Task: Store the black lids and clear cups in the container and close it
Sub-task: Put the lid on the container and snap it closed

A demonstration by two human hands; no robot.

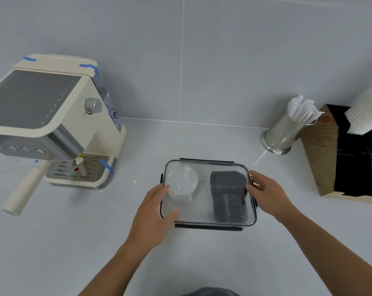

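clear plastic cups and ribbed black lids lay inside the rectangular clear container; left hand and right hand pressed flat, fingers spread, on its lid. uneven pressure risked unlatched clips.

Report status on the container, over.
Left hand and right hand flat on container lid edges. Clear cups and black lids inside. Latches look unfastened. Nothing obstructing.

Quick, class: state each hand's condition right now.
Left hand: open, resting on the container lid.
Right hand: open, fingers at the lid's right edge.
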